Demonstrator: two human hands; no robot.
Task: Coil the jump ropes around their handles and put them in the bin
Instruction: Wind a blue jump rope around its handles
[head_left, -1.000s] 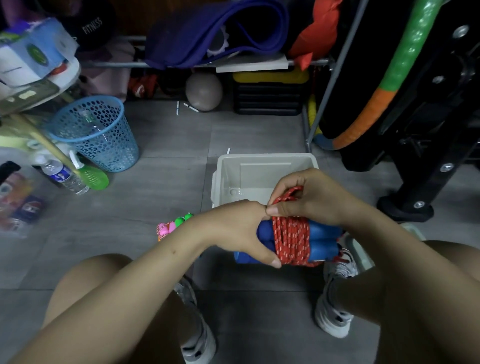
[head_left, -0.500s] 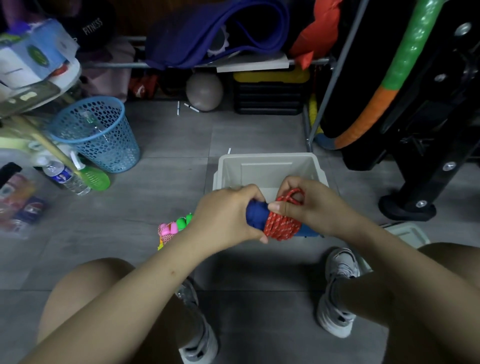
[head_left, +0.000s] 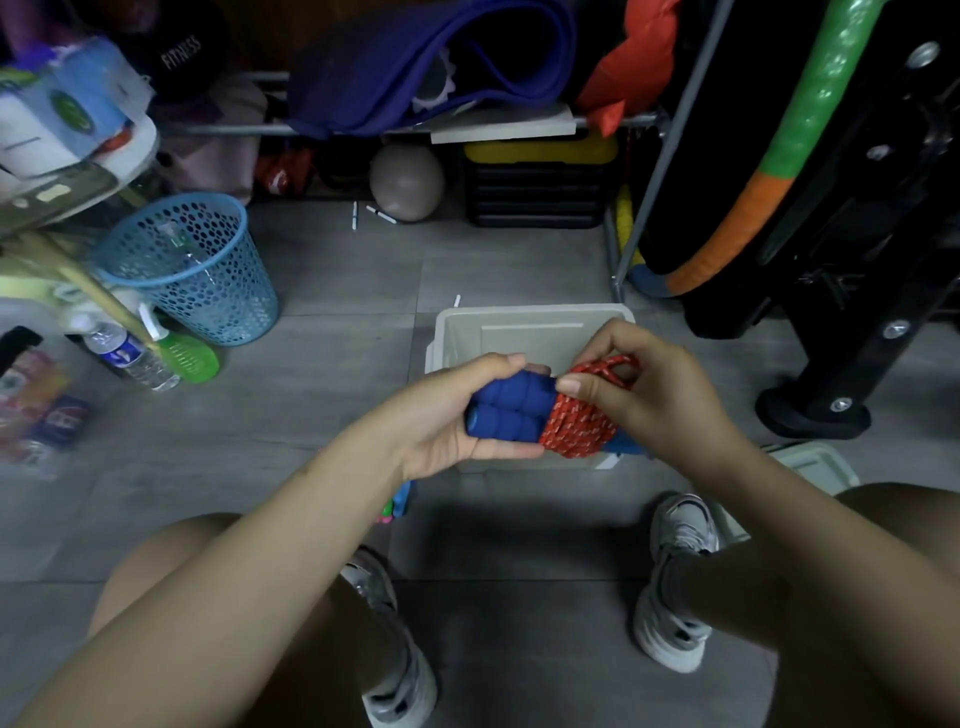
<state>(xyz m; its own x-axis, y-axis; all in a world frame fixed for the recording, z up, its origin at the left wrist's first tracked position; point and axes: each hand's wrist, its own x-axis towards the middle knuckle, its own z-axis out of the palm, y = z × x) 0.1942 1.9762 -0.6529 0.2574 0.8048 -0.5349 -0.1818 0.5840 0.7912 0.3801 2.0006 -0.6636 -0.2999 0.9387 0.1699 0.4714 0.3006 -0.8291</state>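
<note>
Here's the jump rope (head_left: 579, 421), a red braided cord flecked with white, wound in tight turns around a pair of blue foam handles (head_left: 511, 410) laid side by side. The bundle hangs in the air just above the near edge of the bin (head_left: 530, 325), not inside it yet.

The left hand (head_left: 457, 415) is wrapped around the bare end of the handles, fingers curled over the top and thumb underneath, and I'd say that grip is there to clamp the two handles together so the coil can't spring loose. The right hand (head_left: 644, 395) pinches the cord, thumb pressed at the edge of the wraps, with a small loop (head_left: 615, 366) standing up between its fingers. That looks like the last bit of slack being tucked or secured.

The handles look soft, ribbed and cylindrical; the cord looks woven and slightly stiff, holding its loop shape.

The bin is pale, smooth plastic, rectangular, open-topped on a grey tiled floor (head_left: 332, 374). Left of it, a blue perforated basket (head_left: 192, 270) stands, with a water bottle (head_left: 130, 356) lying near it. A bit of a colourful beaded thing (head_left: 397, 501) peeks out under the left forearm.
</note>
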